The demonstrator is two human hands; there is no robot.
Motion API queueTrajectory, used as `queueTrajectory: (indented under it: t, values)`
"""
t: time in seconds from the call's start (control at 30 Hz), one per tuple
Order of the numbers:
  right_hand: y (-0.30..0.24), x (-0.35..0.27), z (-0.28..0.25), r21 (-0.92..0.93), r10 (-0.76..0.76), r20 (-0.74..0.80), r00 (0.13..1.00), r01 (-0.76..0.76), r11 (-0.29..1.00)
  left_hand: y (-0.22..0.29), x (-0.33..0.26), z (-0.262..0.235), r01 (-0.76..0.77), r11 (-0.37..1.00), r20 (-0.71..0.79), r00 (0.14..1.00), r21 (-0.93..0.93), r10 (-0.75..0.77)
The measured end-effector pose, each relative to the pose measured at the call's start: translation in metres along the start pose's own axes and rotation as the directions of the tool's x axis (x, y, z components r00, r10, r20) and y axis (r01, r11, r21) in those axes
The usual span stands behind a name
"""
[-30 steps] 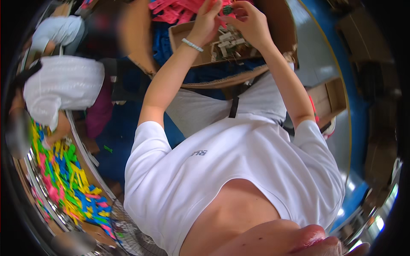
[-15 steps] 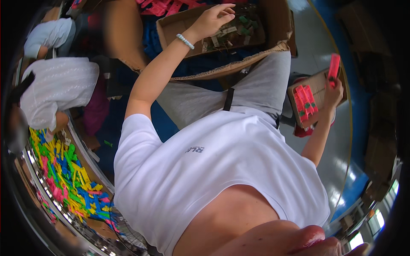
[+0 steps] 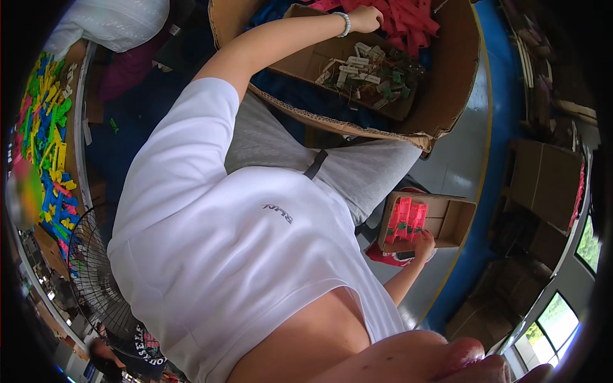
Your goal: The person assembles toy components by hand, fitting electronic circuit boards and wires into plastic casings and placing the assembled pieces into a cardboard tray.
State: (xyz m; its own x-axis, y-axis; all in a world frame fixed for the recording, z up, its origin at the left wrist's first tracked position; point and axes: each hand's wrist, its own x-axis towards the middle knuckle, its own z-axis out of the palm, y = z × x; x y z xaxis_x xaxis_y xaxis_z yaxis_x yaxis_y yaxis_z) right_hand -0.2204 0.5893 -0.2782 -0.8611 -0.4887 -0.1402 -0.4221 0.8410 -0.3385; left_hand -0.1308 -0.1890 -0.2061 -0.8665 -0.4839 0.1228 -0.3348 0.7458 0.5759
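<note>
My left hand, with a bead bracelet on its wrist, reaches up into a big cardboard box. Its fingers are curled against a heap of red plastic pieces; whether it grips one is hidden. Low on the right, my right hand is at the front edge of a small open cardboard box on the floor. Its fingers are closed on the lower end of the pink plastic pieces standing in that box. My white T-shirt and grey shorts fill the middle.
A shallow cardboard tray of small white and green parts lies inside the big box. Many bright plastic pieces cover a table at left, with a wire fan below it. Cardboard boxes stand at right on the blue and grey floor.
My right hand swung from the big box down to the right with a pink piece, and now has it low in the small box. My left hand moved onto the red heap.
</note>
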Motion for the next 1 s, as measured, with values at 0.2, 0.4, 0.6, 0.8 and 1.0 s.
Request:
queueTrajectory:
  t: [0.2, 0.4, 0.6, 0.8, 1.0]
  values:
    - [-0.052, -0.013, -0.035, -0.136, 0.050, -0.110, 0.993, -0.065, 0.989, 0.003, 0.086, 0.045, 0.016, 0.966, 0.334, 0.937, 0.258, -0.105]
    - [-0.142, 0.023, -0.074, -0.146, -0.191, -0.132, 0.973, 0.172, 0.974, -0.069, 0.081, 0.057, 0.417, 0.901, -0.059, 0.909, 0.122, -0.413]
    - [-0.261, 0.079, -0.139, -0.081, -0.257, -0.447, 0.857, 0.248, 0.965, 0.044, 0.057, -0.032, -0.029, 0.996, 0.475, 0.880, 0.083, -0.014]
    - [-0.518, 0.143, -0.135, 0.170, -0.755, -0.321, 0.572, 0.819, 0.548, 0.096, -0.044, -0.203, -0.057, 0.812, 0.548, 0.710, -0.581, 0.442]
    - [-0.595, 0.209, -0.066, 0.655, -0.713, -0.153, 0.684, 0.611, 0.445, 0.100, -0.089, -0.202, -0.191, 0.190, -0.151, 0.967, -0.963, 0.203]
